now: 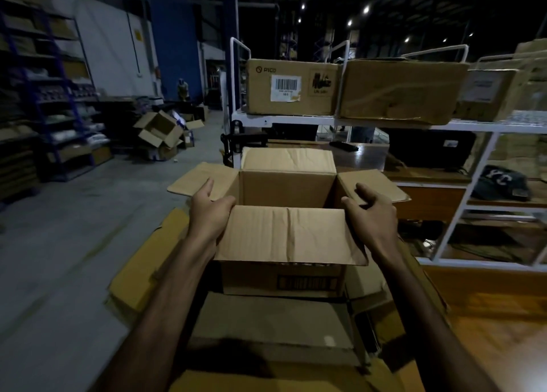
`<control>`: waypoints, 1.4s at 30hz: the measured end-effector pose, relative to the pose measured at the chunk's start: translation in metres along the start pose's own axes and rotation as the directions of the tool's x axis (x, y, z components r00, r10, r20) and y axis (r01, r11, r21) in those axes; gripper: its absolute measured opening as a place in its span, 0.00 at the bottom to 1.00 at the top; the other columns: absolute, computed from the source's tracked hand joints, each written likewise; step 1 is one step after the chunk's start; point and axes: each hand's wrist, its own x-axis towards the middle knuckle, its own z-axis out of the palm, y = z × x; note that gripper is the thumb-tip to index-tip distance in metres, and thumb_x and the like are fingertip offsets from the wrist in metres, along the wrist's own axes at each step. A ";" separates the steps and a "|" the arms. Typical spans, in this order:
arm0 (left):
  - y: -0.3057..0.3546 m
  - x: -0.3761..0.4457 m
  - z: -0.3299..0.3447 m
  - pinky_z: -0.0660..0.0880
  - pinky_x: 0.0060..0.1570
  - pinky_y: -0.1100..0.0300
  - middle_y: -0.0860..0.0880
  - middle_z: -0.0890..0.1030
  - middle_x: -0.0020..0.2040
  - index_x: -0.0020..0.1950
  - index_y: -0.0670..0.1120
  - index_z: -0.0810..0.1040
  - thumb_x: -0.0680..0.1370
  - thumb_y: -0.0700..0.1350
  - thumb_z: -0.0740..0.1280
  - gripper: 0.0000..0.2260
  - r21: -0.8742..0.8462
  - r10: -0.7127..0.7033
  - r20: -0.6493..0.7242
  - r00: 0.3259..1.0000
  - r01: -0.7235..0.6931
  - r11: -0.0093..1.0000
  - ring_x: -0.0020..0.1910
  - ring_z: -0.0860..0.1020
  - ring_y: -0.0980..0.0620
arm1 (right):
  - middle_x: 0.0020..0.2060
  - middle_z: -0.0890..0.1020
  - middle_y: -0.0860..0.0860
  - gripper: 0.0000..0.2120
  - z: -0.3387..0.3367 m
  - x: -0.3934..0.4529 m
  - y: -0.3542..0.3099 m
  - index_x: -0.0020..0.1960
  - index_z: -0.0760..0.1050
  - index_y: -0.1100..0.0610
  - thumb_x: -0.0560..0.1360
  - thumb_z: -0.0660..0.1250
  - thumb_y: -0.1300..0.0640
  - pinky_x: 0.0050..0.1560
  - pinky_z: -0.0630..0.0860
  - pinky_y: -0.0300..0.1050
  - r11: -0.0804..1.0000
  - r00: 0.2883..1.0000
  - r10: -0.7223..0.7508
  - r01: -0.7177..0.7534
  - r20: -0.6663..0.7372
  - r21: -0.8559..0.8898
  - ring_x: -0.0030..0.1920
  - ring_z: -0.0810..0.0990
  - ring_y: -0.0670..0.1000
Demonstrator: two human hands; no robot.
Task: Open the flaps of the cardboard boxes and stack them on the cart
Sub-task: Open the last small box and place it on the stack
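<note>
An open cardboard box (284,279) sits in front of me on other open boxes (266,317), all four flaps spread outward and the inside empty. My left hand (211,211) is at the box's near left corner, thumb against the near flap (290,234), fingers reaching to the left flap (204,178). My right hand (371,206) is at the near right corner, fingers loosely curved over the right flap (373,184). Neither hand clearly grips the cardboard.
A white wire rack (284,119) stands just behind, with closed cardboard boxes (293,86) on its upper shelf. A wooden table (503,317) lies at the right. Opened boxes (159,134) lie on the floor at the left, near blue shelving (50,95).
</note>
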 end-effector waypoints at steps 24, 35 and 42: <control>-0.026 0.015 0.004 0.71 0.35 0.74 0.54 0.77 0.68 0.84 0.46 0.57 0.81 0.34 0.66 0.34 -0.021 -0.017 0.145 0.989 0.020 1.000 0.28 0.72 0.76 | 0.72 0.77 0.53 0.28 0.017 -0.012 0.026 0.77 0.72 0.56 0.77 0.69 0.57 0.61 0.73 0.43 0.996 0.997 0.073 -0.075 0.035 0.057 0.68 0.78 0.50; -0.055 0.003 0.003 0.69 0.47 0.71 0.49 0.63 0.82 0.85 0.46 0.57 0.82 0.41 0.65 0.32 0.092 -0.038 0.123 0.992 0.027 0.995 0.55 0.73 0.61 | 0.72 0.77 0.52 0.30 0.014 -0.024 0.040 0.78 0.71 0.55 0.76 0.68 0.58 0.61 0.73 0.41 0.997 0.992 0.078 -0.076 0.100 -0.024 0.60 0.79 0.45; -0.072 0.000 0.003 0.66 0.32 0.77 0.49 0.66 0.81 0.84 0.46 0.58 0.83 0.38 0.62 0.30 0.151 -0.075 0.107 0.991 0.059 0.987 0.40 0.68 0.67 | 0.73 0.76 0.50 0.30 0.020 -0.030 0.055 0.79 0.69 0.55 0.77 0.67 0.59 0.45 0.70 0.22 0.994 0.984 0.111 -0.107 0.138 -0.034 0.42 0.75 0.31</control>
